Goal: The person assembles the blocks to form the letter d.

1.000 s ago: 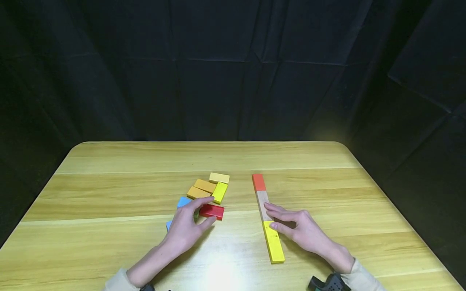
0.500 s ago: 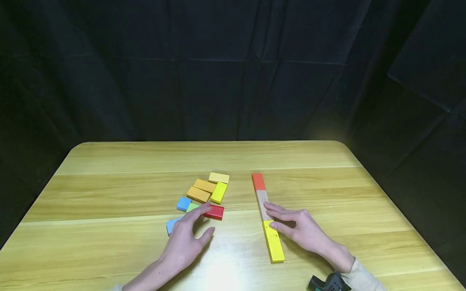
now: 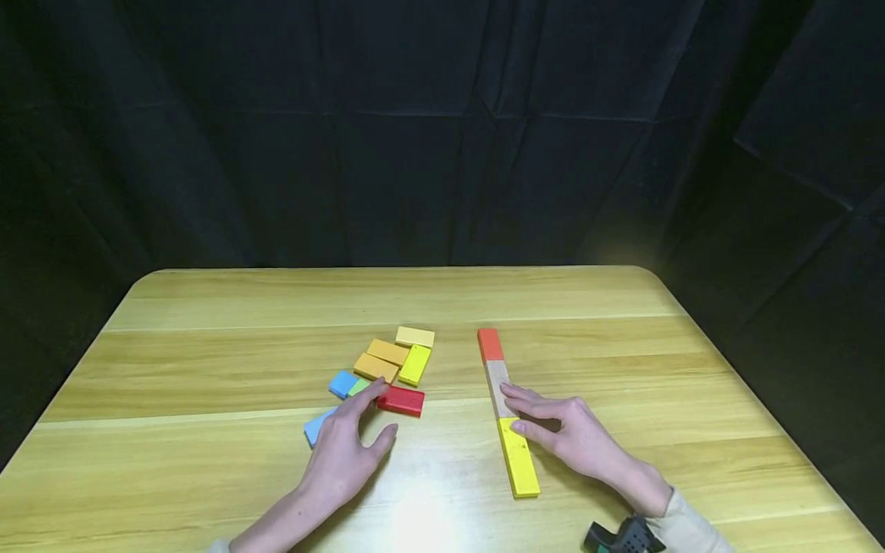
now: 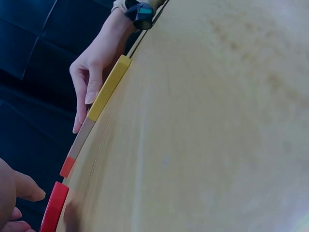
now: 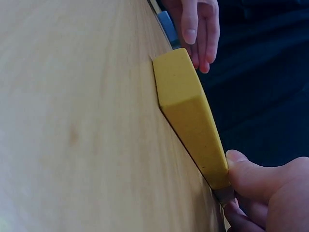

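My left hand (image 3: 339,457) is spread over the near part of a group of wooden blocks, thumb apart from the fingers. Its index fingertip is at the left end of a red block (image 3: 404,401); contact is unclear. Partly under it are a green block (image 3: 358,387) and a light blue block (image 3: 318,425), with another blue block (image 3: 342,383) beside the green one. My right hand (image 3: 577,434) rests on a straight row, fingertips on a pale grey block (image 3: 499,388) and thumb on a long yellow block (image 3: 520,461). An orange-red block (image 3: 491,345) forms the row's far end.
Beyond the left hand lie two orange blocks (image 3: 376,367), a short yellow block (image 3: 415,365) and a cream block (image 3: 415,336). All are on a wooden table (image 3: 242,307) with a dark curtain (image 3: 415,153) behind it.
My left hand has drawn back toward me and to the left, its thumb leaving the red block. Both blue blocks and the green one have shifted slightly left. The right hand stays put.
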A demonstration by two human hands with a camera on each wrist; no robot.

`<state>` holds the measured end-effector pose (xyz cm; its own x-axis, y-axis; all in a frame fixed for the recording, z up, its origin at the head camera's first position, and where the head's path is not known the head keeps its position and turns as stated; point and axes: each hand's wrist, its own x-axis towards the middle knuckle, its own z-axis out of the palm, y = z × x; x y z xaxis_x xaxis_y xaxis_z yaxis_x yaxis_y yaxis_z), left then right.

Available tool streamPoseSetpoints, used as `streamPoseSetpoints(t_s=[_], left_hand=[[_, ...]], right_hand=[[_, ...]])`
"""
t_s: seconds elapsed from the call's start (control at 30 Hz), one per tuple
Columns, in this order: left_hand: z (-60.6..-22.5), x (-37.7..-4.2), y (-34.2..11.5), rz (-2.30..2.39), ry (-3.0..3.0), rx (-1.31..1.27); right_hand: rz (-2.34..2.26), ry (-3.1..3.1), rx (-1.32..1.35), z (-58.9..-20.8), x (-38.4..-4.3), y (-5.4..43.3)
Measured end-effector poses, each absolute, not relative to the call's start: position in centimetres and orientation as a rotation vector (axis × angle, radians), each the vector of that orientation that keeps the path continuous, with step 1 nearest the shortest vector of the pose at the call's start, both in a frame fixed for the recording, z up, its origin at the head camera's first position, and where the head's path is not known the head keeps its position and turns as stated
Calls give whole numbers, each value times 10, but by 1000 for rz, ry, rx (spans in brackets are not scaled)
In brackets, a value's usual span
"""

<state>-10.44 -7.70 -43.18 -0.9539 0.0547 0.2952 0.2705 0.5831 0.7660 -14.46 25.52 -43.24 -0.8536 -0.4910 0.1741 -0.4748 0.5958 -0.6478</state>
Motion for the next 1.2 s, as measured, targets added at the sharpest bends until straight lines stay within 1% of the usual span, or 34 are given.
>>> streamPoseSetpoints(t_s=[0.17,0.5,0.87,1.2], left_hand=[[-432,-106,-75,-1333,-2583,-254],[-434,-109,-61,-1406,-2571,-302],[-433,-117,-45,-1539,-2530,-243],[-434,-123,-31,-1506,-2546,-224]], right_hand=[[-1123,2785,-847,-433,-146,256],[-1132,2779,-829,-432,-146,256],[-1118,2786,-823,-431,-146,255],[-1119,2797,-850,-433,-146,255]])
